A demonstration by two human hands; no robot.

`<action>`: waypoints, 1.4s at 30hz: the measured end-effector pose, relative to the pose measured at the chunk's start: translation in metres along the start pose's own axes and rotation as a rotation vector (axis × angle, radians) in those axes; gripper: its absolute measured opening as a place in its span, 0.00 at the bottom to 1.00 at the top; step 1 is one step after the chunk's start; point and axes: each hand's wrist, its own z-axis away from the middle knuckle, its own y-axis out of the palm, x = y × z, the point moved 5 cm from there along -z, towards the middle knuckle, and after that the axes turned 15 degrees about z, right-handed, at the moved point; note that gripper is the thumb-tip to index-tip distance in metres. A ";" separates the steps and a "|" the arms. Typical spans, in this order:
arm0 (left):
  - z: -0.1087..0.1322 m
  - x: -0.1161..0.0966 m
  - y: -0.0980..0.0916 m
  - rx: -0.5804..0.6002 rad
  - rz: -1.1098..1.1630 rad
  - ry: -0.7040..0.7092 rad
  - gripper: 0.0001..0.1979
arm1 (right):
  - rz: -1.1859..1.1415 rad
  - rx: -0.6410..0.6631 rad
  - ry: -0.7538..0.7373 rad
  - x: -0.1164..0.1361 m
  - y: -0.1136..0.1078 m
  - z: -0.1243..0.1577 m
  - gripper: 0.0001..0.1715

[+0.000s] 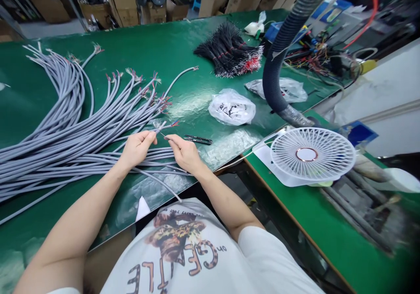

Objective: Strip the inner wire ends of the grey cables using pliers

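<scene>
A big bundle of grey cables [65,127] lies across the green table [138,53], their stripped ends showing coloured wires. My left hand [136,147] is closed in a pinch on the end of one grey cable [158,129]. My right hand [185,152] is closed too, its fingertips pinching a thin wire at that same cable end. Small black snips [198,139] lie on the table just right of my right hand.
A bundle of black wires with red tips [231,51] lies further back. Two plastic bags [232,106] sit mid-table. A dark corrugated hose [278,62] hangs down at the right. A white fan [311,154] lies on the neighbouring green bench. Cardboard boxes stand behind.
</scene>
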 end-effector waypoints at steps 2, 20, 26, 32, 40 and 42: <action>0.000 -0.001 0.001 0.010 0.009 0.000 0.20 | -0.003 -0.002 0.003 0.001 0.000 -0.003 0.17; -0.002 -0.003 0.004 0.029 0.004 0.001 0.19 | -0.100 -0.064 -0.048 -0.001 -0.001 -0.004 0.17; 0.000 -0.001 0.008 0.050 -0.036 0.036 0.19 | -0.082 -0.054 -0.051 0.002 0.001 -0.009 0.17; 0.000 0.005 0.010 0.060 -0.066 0.033 0.19 | -0.048 -0.025 -0.102 0.005 0.000 -0.014 0.15; -0.004 0.014 0.012 0.054 -0.111 -0.003 0.20 | -0.141 -0.003 -0.462 0.044 -0.029 0.019 0.17; -0.005 0.019 0.014 0.040 -0.165 -0.032 0.21 | -0.134 0.029 -0.736 0.065 -0.042 0.036 0.16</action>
